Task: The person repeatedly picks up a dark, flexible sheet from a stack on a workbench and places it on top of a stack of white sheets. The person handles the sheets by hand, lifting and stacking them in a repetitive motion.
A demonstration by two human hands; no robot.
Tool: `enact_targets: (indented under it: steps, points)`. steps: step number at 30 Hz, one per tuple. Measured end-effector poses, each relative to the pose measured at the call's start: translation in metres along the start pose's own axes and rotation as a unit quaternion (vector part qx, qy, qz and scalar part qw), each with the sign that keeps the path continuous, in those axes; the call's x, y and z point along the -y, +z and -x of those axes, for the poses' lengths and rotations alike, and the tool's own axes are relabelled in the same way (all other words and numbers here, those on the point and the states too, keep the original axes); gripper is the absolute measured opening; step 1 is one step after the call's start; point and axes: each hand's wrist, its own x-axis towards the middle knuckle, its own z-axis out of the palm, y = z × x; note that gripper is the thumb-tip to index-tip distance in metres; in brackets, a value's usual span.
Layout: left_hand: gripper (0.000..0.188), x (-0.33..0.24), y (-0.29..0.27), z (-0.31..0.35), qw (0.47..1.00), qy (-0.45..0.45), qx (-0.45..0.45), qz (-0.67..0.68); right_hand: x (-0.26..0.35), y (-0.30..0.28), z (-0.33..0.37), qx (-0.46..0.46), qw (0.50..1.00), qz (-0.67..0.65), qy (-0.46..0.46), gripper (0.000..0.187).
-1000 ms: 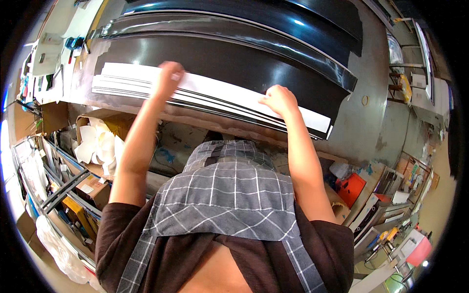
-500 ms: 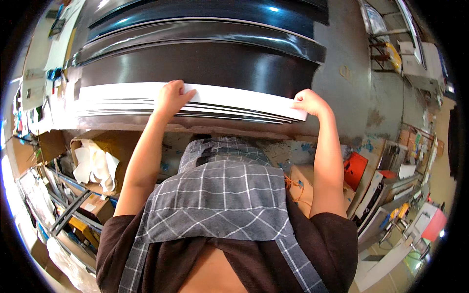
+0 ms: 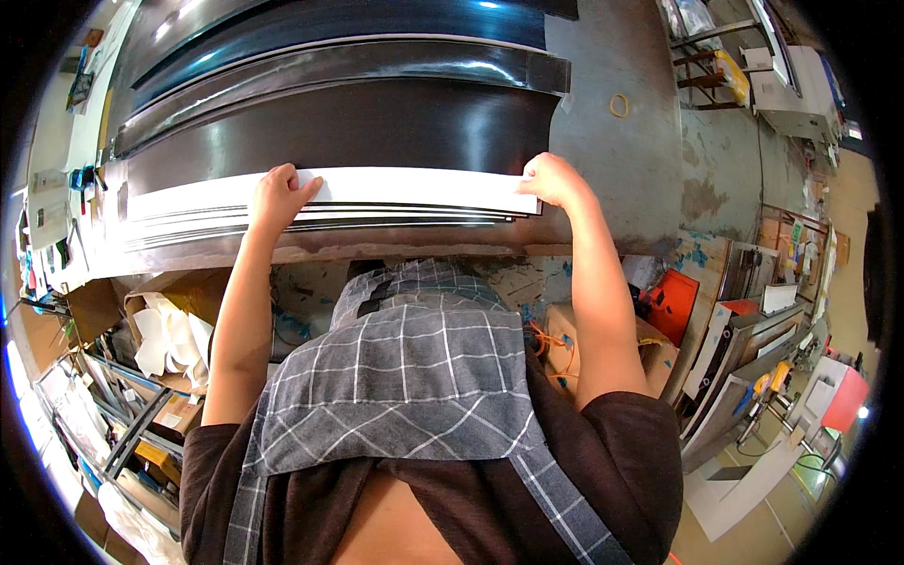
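Note:
A long white strip (image 3: 405,185) lies across the near part of the worktable, on top of several more thin strips (image 3: 395,215) with white and dark edges. Toward the strip's left part, my left hand (image 3: 280,201) is closed over it, fingers at the far edge and thumb on top. My right hand (image 3: 557,181) pinches the strip at its right end. Just beyond both hands is a wide glossy black sheet (image 3: 377,122), whose near edge is hidden under the strip.
Farther back lie a folded black band (image 3: 377,68) and more dark sheets (image 3: 358,24). A yellow ring-shaped band (image 3: 619,105) rests on the table (image 3: 612,179) at right. Below the table edge are a cardboard box (image 3: 562,334), a red-orange box (image 3: 672,306) and crumpled white material (image 3: 168,339).
The view has turned a little, so the table and sheets appear farther left. The strip now looks more level, its right end higher in view. Both hands keep their hold.

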Motion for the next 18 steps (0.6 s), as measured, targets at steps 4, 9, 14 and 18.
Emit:
enact_targets:
  steps: [4,9,14,18]
  points:
    - [0.051,0.004,0.003,-0.001,1.000,0.010,-0.014,-0.006,0.005,-0.002,0.003,-0.005,1.000,0.012,-0.005,0.027]
    - [0.051,0.001,0.002,0.000,1.000,0.006,-0.018,0.005,0.006,0.007,0.005,-0.045,0.999,0.023,0.000,0.031]
    - [0.052,0.004,0.005,0.000,1.000,0.010,-0.020,0.014,0.004,-0.003,0.024,-0.062,0.991,0.105,0.056,0.049]
    - [0.051,0.007,0.010,0.000,0.999,0.019,-0.039,0.010,-0.035,-0.015,0.037,-0.065,0.985,0.114,0.113,0.054]
